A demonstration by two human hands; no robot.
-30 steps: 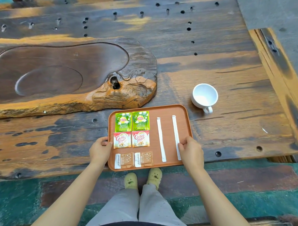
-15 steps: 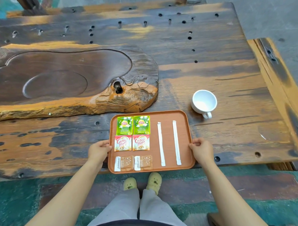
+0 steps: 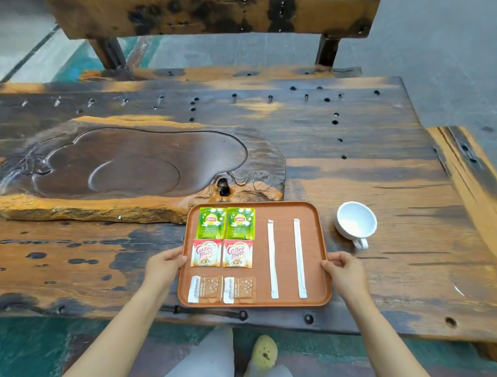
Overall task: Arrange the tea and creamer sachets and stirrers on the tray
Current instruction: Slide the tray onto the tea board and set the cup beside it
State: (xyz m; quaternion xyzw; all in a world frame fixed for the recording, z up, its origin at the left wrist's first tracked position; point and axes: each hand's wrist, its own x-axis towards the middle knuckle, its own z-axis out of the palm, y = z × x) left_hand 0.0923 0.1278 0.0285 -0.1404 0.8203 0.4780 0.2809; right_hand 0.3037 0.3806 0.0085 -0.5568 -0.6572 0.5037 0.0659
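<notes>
An orange-brown tray [image 3: 282, 209] lies on the wooden table near its front edge. On it, two green tea sachets [image 3: 225, 224] lie side by side at the back left. Two red and white creamer sachets [image 3: 222, 252] sit below them, and two brown sachets [image 3: 224, 289] lie at the front left. Two white wrapped stirrers [image 3: 286, 258] run parallel along the tray's right half. My left hand [image 3: 163, 266] grips the tray's left rim. My right hand [image 3: 343, 272] grips its right rim.
A white cup [image 3: 356, 223] lies tilted on the table just right of the tray. A large carved wooden tea board [image 3: 127, 168] fills the table's left, touching the tray's back corner. A wooden bench [image 3: 211, 16] stands beyond the table. My feet show below the table edge.
My right hand left the right stirrer and took hold of the tray's right rim. My view tilted up, showing the bench. The sachets and stirrers kept their places.
</notes>
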